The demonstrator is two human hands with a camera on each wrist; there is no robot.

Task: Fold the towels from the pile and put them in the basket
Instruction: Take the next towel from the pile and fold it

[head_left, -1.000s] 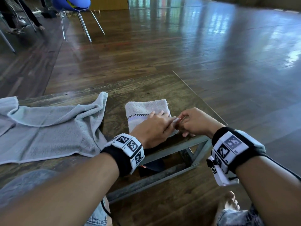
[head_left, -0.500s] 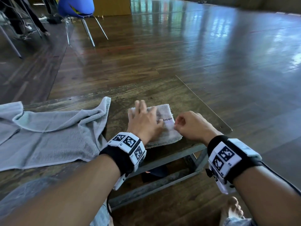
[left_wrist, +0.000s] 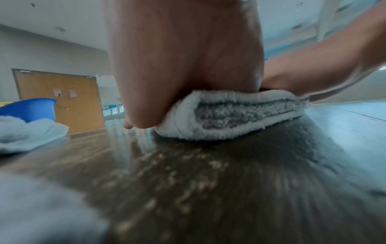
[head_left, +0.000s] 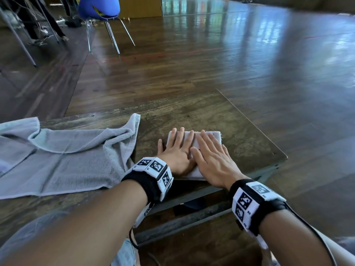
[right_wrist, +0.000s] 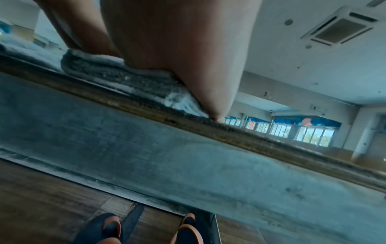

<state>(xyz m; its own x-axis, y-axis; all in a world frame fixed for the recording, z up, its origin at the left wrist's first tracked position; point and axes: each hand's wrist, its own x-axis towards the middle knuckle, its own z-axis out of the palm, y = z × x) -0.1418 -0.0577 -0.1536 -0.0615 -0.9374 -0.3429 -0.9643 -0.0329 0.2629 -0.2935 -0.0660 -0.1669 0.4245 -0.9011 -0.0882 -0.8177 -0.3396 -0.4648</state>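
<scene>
Under both my palms, near the right front corner of the worn wooden table (head_left: 240, 131), lies the small white folded terry towel (head_left: 216, 135). My left hand (head_left: 177, 150) and right hand (head_left: 210, 160) lie flat side by side on it, fingers straight, pressing, gripping nothing. Its long axis looks to run left to right across me, so either hand could lift it. No basket shows anywhere. The big grey towel (head_left: 63, 160) sprawls unfolded to the left. Only the left wrist view shows the stacked layers of the near edge (left_wrist: 240, 113); the head view hides them.
</scene>
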